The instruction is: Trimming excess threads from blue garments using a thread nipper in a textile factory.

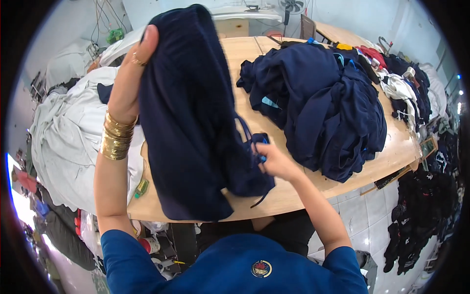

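Right now the person's left hand (131, 78) is raised in the upper left of the frame, its grip closed on the top edge of a dark navy garment (191, 122), thumb pressed against the cloth, gold bangles (116, 136) stacked on the wrist. The garment hangs from that hand down the middle of the frame, its lower part draping onto the front edge of the wooden table (293, 188). The right hand (274, 160) sits at centre, fingers pinched narrow on a fold of the same garment near a small blue tag (264, 141), with a dark drawstring (259, 198) dangling just below.

Further back on the table, in the upper right of the frame, lies a big heap of navy clothes (323, 103), and beyond it a smaller mix of white, red and dark pieces (396, 81). At the left of the frame a mound of pale grey fabric (68, 137) rests beside the table. More dark clothes (421, 215) hang at the lower right, above the tiled floor (362, 215).
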The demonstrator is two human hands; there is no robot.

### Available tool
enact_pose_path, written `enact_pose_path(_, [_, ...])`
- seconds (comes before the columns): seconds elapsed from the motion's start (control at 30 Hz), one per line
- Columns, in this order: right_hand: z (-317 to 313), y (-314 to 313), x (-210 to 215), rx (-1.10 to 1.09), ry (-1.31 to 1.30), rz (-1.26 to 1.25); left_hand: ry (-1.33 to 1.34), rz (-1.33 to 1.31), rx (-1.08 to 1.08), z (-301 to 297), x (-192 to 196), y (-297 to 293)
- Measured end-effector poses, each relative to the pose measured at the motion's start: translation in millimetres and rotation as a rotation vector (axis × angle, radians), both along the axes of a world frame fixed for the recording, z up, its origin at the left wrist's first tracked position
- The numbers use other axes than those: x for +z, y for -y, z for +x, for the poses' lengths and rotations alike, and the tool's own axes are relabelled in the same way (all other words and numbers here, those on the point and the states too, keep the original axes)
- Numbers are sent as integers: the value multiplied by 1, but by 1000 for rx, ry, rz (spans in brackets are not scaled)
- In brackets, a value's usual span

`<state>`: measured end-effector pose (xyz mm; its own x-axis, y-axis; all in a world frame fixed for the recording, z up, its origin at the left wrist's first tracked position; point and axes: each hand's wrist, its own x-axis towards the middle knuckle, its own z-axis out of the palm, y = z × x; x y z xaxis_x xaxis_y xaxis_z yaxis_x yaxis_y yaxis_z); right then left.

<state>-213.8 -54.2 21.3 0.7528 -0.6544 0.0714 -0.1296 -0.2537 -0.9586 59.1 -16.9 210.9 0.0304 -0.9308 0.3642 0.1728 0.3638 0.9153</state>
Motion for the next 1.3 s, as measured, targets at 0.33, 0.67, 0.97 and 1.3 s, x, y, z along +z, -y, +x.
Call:
enact_pose_path(0.33, [-25,55,69,-720,395,-241,183,68,495,129,-39,27])
enact_pose_path(0.67, [-67,-2,-22,-474,-154,-161,774,543,216,155,-203,-57])
enact_pose_path(0.97, [-65,-16,-85,-733,-354,-62,952,86,500,-5,-240,-65])
enact_pose_path(1.3, [-49,-15,-76,-761,-509,-87,1329,77,237,-10,-278,-38])
